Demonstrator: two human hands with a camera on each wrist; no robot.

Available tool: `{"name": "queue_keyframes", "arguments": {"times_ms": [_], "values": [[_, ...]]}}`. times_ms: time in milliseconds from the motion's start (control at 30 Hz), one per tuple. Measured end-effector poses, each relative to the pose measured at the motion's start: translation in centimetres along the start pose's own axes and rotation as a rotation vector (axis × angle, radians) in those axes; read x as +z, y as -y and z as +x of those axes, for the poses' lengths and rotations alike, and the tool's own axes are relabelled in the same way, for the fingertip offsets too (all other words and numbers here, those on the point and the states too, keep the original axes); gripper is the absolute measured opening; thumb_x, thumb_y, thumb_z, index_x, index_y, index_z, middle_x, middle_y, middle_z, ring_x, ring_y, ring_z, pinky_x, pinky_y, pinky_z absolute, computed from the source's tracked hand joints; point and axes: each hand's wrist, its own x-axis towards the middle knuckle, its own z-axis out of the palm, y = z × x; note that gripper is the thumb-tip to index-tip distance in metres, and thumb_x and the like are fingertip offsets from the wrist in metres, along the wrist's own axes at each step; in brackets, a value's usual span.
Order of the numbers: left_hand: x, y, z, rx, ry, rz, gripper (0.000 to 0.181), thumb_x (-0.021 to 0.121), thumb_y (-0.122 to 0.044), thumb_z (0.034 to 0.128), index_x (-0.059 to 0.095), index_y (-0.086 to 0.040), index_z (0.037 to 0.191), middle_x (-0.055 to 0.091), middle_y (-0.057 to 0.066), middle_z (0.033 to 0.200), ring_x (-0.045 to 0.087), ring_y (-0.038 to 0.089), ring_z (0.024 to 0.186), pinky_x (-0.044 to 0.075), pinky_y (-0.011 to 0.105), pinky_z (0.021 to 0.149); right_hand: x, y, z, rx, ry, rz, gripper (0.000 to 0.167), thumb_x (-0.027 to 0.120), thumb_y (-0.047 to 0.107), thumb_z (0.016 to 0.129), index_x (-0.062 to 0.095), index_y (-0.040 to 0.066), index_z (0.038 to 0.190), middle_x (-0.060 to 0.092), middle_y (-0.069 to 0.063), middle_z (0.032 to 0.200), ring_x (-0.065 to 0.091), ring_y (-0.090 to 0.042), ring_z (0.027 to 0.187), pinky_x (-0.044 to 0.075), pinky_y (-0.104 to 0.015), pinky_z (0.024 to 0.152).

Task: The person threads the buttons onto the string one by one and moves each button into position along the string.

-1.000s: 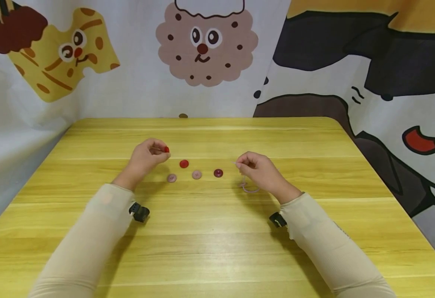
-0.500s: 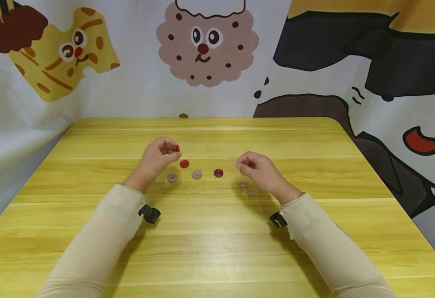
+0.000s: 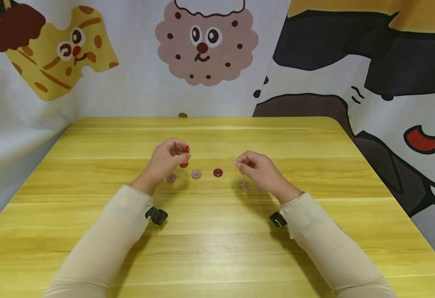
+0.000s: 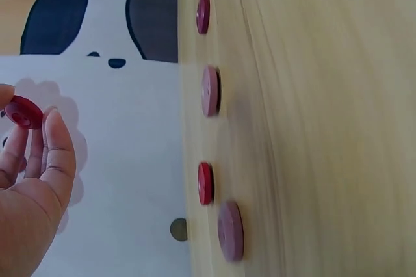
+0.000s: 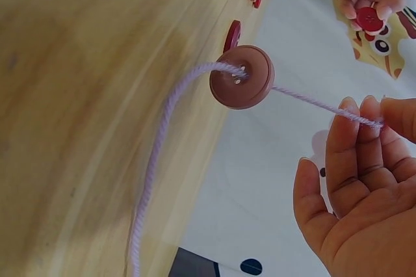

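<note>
Between thumb and fingertips the left hand pinches a red button, held above the table just behind another red button. The right hand pinches a lilac cord near its end. On that cord hangs a dusty-pink button, and the cord's thicker part trails down to the table in the right wrist view. Between the hands lie a pink button and a dark red button; another pink button lies below the left hand.
The wooden table reaches back to a hanging cloth printed with cartoon figures. A small black camera is strapped at each wrist, over beige sleeves.
The left hand has moved to the right with its red button, and now partly covers the view of the red button on the table. The right hand has stayed nearly still.
</note>
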Motion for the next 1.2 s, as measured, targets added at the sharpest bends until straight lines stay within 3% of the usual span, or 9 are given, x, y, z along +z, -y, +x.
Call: {"name": "queue_keyframes", "arguments": {"times_ms": [100, 233, 500, 667, 800, 967, 1067, 1200], "values": [[0.5, -0.2, -0.1, 0.024, 0.014, -0.003, 0.026, 0.064, -0.007, 0.0904, 0.056, 0.000, 0.114, 0.060, 0.007, 0.100, 0.057, 0.017, 0.086, 0.050, 0.039, 0.079, 0.0, 0.0, 0.0, 0.001, -0.002, -0.005, 0.014, 0.056, 0.015, 0.099, 0.063, 0.004, 0.101, 0.059, -0.010, 0.084, 0.053, -0.032, 0.076, 0.045, -0.031, 0.066], [1.3, -0.1, -0.1, 0.051, 0.047, -0.022, 0.025, 0.064, -0.007, 0.0903, 0.056, 0.000, 0.113, 0.061, 0.007, 0.100, 0.056, 0.019, 0.090, 0.048, 0.032, 0.078, 0.0, 0.0, -0.1, 0.000, 0.001, -0.012, 0.013, 0.056, 0.015, 0.099, 0.063, 0.003, 0.101, 0.059, -0.010, 0.084, 0.052, -0.027, 0.074, 0.044, -0.030, 0.065], [2.5, -0.1, 0.0, 0.079, 0.083, -0.050, 0.022, 0.065, -0.006, 0.0891, 0.058, -0.001, 0.109, 0.061, 0.007, 0.099, 0.057, 0.020, 0.093, 0.045, 0.032, 0.086, 0.1, 0.1, -0.1, -0.017, 0.004, -0.011, 0.012, 0.056, 0.013, 0.098, 0.063, 0.003, 0.101, 0.060, -0.016, 0.086, 0.051, -0.020, 0.072, 0.044, -0.029, 0.065], [3.2, -0.4, 0.1, 0.043, 0.099, -0.061, 0.022, 0.066, -0.008, 0.0891, 0.058, -0.003, 0.109, 0.061, 0.006, 0.098, 0.057, 0.019, 0.093, 0.047, 0.035, 0.080, 0.2, 0.2, -0.1, -0.008, 0.002, -0.008, 0.012, 0.056, 0.013, 0.098, 0.063, 0.003, 0.101, 0.061, -0.014, 0.087, 0.051, -0.020, 0.073, 0.045, -0.029, 0.066], [3.8, -0.6, 0.1, -0.006, 0.129, -0.092, 0.025, 0.066, -0.009, 0.0895, 0.057, -0.002, 0.112, 0.061, 0.006, 0.099, 0.056, 0.018, 0.091, 0.049, 0.038, 0.067, 0.3, 0.1, 0.0, -0.006, -0.002, -0.010, 0.012, 0.057, 0.013, 0.098, 0.063, 0.003, 0.100, 0.061, -0.016, 0.087, 0.050, -0.019, 0.071, 0.044, -0.028, 0.064], [4.6, -0.7, 0.1, -0.024, 0.158, -0.086, 0.027, 0.065, -0.010, 0.0902, 0.057, -0.002, 0.115, 0.061, 0.007, 0.101, 0.054, 0.017, 0.088, 0.041, 0.027, 0.056, 0.4, 0.0, 0.1, -0.003, 0.000, -0.012, 0.013, 0.057, 0.013, 0.098, 0.063, 0.002, 0.101, 0.061, -0.016, 0.087, 0.049, -0.019, 0.070, 0.043, -0.027, 0.061], [5.0, -0.8, 0.1, 0.009, 0.155, -0.052, 0.026, 0.065, -0.008, 0.0894, 0.058, -0.002, 0.113, 0.062, 0.008, 0.102, 0.057, 0.019, 0.092, 0.045, 0.025, 0.062, 0.5, 0.0, 0.1, -0.005, -0.001, -0.016, 0.014, 0.057, 0.013, 0.098, 0.063, 0.001, 0.102, 0.060, -0.013, 0.086, 0.049, -0.019, 0.070, 0.043, -0.028, 0.061], [5.5, -1.0, 0.0, 0.035, 0.162, -0.031, 0.025, 0.066, -0.007, 0.0890, 0.059, -0.003, 0.113, 0.064, 0.009, 0.103, 0.060, 0.021, 0.098, 0.049, 0.033, 0.083, 0.5, 0.1, 0.1, -0.014, -0.004, -0.026, 0.013, 0.057, 0.013, 0.098, 0.063, 0.002, 0.101, 0.060, -0.010, 0.084, 0.050, -0.019, 0.070, 0.044, -0.029, 0.063]]}}
